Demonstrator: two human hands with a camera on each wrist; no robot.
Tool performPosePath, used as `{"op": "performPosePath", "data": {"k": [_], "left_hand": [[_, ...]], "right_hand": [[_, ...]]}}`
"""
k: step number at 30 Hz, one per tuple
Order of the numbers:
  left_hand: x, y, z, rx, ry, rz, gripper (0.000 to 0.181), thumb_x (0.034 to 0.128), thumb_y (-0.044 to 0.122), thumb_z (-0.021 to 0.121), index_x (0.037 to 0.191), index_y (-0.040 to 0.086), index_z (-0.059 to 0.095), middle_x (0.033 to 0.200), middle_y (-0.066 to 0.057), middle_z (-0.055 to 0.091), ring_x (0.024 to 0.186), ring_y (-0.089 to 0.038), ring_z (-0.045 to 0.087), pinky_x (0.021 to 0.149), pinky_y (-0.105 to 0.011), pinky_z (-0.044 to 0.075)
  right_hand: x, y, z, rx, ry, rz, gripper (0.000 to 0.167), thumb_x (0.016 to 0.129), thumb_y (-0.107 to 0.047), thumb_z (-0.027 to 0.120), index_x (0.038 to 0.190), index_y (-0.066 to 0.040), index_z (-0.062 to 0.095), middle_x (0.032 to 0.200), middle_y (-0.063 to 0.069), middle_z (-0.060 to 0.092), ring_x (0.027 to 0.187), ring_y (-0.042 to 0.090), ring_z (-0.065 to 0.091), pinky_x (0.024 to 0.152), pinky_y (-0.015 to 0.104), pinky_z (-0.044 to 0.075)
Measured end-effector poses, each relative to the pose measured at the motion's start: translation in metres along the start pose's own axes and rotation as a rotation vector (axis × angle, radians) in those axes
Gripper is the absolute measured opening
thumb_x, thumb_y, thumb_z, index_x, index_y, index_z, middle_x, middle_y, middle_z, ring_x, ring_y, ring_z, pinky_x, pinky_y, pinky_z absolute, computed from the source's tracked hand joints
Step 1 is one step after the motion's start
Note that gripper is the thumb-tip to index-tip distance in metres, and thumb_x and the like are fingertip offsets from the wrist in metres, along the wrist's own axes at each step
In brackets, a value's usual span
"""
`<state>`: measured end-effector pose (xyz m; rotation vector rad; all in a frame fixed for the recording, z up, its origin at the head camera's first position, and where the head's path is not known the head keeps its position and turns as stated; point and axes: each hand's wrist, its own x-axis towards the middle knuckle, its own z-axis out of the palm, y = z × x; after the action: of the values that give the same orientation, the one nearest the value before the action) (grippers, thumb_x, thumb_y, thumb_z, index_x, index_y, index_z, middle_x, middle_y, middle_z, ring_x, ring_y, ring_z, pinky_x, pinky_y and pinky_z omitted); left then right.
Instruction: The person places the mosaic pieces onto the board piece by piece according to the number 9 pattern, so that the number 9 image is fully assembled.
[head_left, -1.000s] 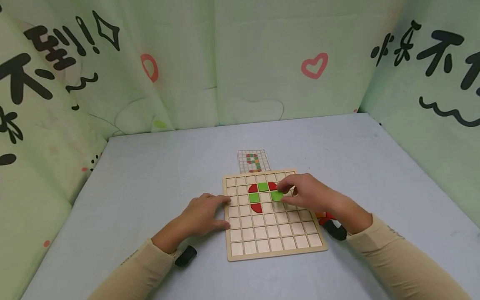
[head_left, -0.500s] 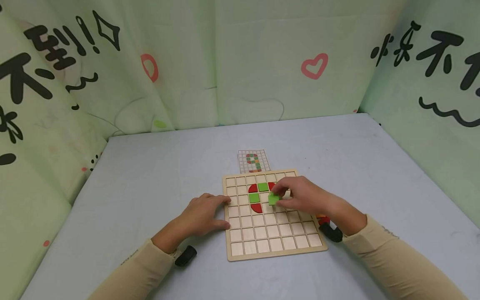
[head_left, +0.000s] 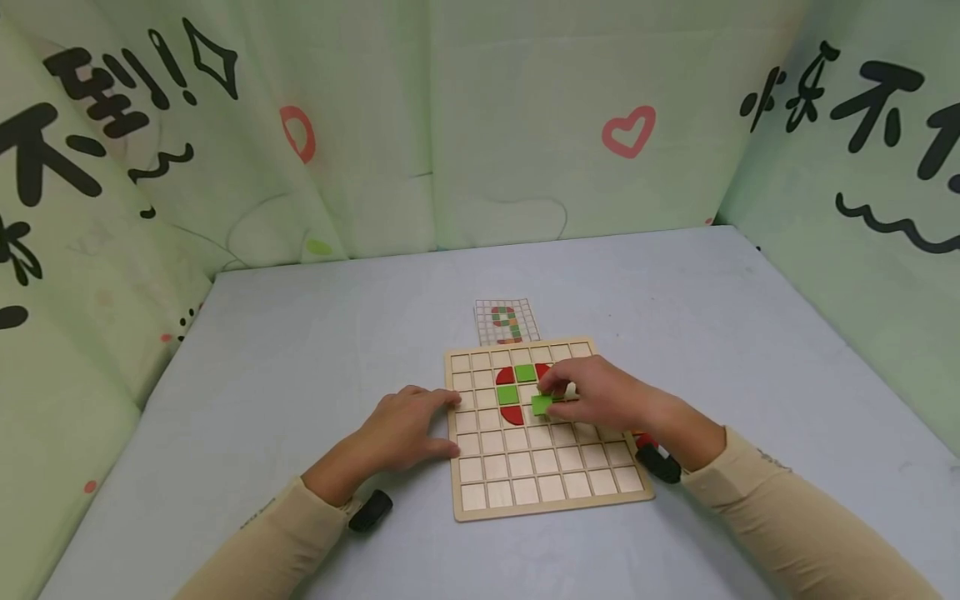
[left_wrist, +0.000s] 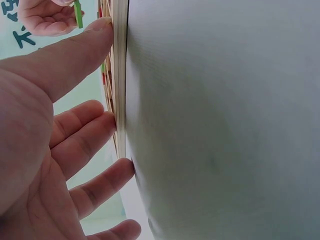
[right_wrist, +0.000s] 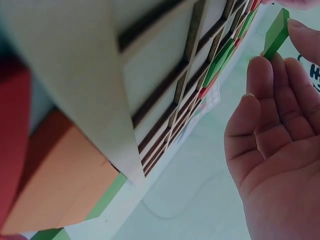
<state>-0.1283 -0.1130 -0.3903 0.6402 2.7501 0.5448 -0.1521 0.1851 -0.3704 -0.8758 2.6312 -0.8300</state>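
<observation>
My right hand pinches a green square tile between thumb and fingers, over the wooden grid board. In the right wrist view that tile is tilted and held off the board. Set in the board's cells are a green square, another green square, a red rounded piece and a lower red rounded piece. A further red piece is partly hidden by my right fingers. My left hand touches the board's left edge, thumb and fingers extended.
Behind the board lies a small printed grid card with a coloured pattern, its near edge close against the board. Red and orange pieces lie beside the board's right edge, mostly hidden by my right wrist in the head view. Printed curtains surround the table.
My right hand has moved left and a little nearer over the board, carrying the green square tile with it. My left hand has stayed at the board's left edge.
</observation>
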Motion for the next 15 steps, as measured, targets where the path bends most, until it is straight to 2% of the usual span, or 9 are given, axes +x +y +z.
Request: {"op": "performPosePath", "data": {"k": [15], "left_hand": [[0.0007,-0.0002,0.0002,0.002,-0.003,-0.004,0.065,0.0810,0.036,0.085,0.137,0.015,0.059,0.128,-0.001,0.064,0.127,-0.029,0.050,0.102,-0.050,0.039]], "right_hand": [[0.0033,-0.0006,0.0077,-0.049,-0.017,0.005,0.017,0.090,-0.013,0.074,0.106,-0.007,0.071,0.101,-0.005,0.067,0.090,0.013,0.059,0.084,0.035,0.051]]}}
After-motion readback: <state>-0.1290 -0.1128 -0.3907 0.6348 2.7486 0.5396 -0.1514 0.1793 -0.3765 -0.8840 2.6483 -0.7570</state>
